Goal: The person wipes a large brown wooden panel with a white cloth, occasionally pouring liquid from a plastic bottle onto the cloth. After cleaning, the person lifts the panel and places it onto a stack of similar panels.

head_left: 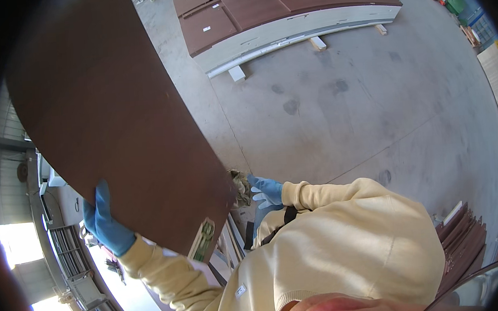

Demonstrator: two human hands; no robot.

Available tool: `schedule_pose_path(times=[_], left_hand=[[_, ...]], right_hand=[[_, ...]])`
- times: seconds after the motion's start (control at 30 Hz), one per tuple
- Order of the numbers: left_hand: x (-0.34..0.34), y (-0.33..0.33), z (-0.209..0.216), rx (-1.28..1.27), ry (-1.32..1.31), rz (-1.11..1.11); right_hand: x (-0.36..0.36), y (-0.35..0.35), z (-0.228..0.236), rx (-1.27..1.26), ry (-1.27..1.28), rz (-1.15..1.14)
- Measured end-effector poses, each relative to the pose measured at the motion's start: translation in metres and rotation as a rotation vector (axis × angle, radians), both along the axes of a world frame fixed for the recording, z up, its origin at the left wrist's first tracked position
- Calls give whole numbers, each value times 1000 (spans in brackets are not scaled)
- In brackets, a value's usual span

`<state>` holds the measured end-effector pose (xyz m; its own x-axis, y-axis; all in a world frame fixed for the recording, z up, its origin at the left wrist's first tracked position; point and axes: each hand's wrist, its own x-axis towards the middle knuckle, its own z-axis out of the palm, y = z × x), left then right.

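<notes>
A large, flat dark brown panel (pixel 119 112) stands tilted in front of me and fills much of the left side. My left hand (pixel 108 222), in a blue glove, is closed over the panel's left edge, its fingers on the brown face. Beside the panel's right edge is a crumpled olive-beige cloth (pixel 241 189). My right hand (pixel 267 190), also blue-gloved, seems closed on this cloth, though the contact is partly hidden. A narrow green and white piece (pixel 202 239) shows at the panel's lower edge.
Beyond the panel, a long stack of brown-topped panels (pixel 285 8) rests on white blocks (pixel 318 43) above the concrete floor (pixel 338 109). Several brown pieces (pixel 462 244) lean at the lower right. A grey rack (pixel 74 251) and a white surface (pixel 128 291) lie to the left.
</notes>
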<state>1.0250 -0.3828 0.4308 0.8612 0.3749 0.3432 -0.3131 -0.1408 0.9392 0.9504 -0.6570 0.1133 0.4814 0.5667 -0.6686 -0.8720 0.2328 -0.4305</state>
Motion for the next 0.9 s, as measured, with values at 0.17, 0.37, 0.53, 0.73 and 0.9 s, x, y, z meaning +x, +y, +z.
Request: schedule_pose_path(times=[0.17,0.37,0.53,0.73,0.9], left_hand=[[142,-69,-27,-212,-144,5],[284,-135,-73,-383,-196,19],[385,-186,-111,-523,-80,-8],[492,-233,-176,-530,173,-192],[572,-286,-243,-803,511,-367]], right_hand=[[84,-37,-36,334,240,-219],[241,-84,18,265,22,-611],[344,-144,-41,-198,-26,-681],[437,-227,-72,-858,-114,-843],[534,-363,-69,-1026,-229,-959]])
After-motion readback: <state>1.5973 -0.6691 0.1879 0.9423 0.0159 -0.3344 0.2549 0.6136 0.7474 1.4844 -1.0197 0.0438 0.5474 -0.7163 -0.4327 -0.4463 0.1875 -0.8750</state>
